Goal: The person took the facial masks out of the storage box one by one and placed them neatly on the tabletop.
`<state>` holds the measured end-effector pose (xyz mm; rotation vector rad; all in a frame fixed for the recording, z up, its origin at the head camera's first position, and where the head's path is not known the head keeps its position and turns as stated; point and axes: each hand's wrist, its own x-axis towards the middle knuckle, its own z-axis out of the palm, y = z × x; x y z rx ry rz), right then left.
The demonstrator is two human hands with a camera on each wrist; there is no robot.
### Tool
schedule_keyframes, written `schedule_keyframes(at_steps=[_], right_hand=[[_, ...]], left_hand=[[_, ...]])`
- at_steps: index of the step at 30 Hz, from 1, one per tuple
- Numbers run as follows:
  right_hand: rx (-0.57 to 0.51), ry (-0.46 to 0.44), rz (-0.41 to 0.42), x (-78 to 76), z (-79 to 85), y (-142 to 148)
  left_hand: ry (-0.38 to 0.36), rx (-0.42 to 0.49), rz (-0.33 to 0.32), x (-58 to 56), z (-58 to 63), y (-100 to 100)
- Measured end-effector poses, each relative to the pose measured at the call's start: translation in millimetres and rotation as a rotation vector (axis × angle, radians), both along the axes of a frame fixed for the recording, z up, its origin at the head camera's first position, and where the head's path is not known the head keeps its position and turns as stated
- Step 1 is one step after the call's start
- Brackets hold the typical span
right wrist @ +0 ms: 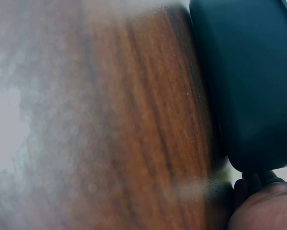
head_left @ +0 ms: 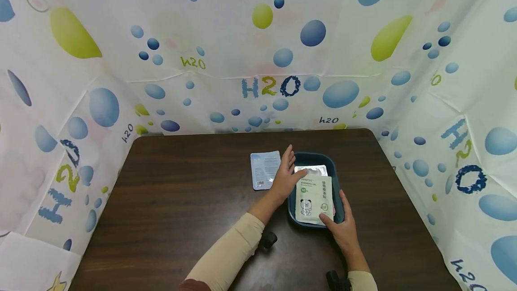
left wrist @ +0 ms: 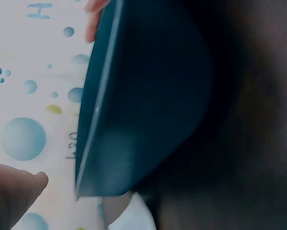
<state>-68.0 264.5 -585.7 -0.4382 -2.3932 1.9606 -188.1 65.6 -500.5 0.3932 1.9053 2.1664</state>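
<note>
In the blue tray (head_left: 317,158) on the bench (head_left: 194,201), overlapping a silver packet (head_left: 317,170): a cream packet (head_left: 313,192) reading "ESSENTIAL OIL". Outside, to the left, a pale blue packet (head_left: 264,169), small print illegible. Left hand (head_left: 285,178) at the left rim, fingers straight; right hand (head_left: 344,229) at the right rim, fingers extended, thumb over the cream packet. On the backdrop (head_left: 218,26), "H2O".

Offers wide room over the bench (head_left: 194,178), left of the pale blue packet (head_left: 264,169) and right of the dark blue tray (head_left: 335,178). Gets narrow between this packet and the tray, with left grip (head_left: 287,175) standing in the gap and beige sleeve (head_left: 230,248) crossing the near approach. Can be entered from above, over the cream packet (head_left: 315,197) inside, but is hindered by raised tray walls (left wrist: 134,96) and by right grip (head_left: 345,231) at the near right corner.
</note>
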Motion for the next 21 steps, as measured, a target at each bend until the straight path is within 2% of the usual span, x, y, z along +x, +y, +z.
schedule_keyframes(at_steps=[6,10,15,21], right_hand=[[0.020,-0.017,-0.004,1.5,-2.0,-1],[0.021,-0.011,-0.003,2.3,-2.3,-1],[0.004,0.008,-0.007,3.0,-1.9,-3],[0.006,0.004,-0.011,3.9,-2.6,-4]], left_hand=[[-0.104,0.045,-0.036,12.8,-19.1,11],[-0.151,0.053,-0.038,16.7,-29.0,16],[-0.188,0.032,-0.026,15.5,-33.4,19],[-0.268,-0.001,-0.035,10.9,-34.6,19]])
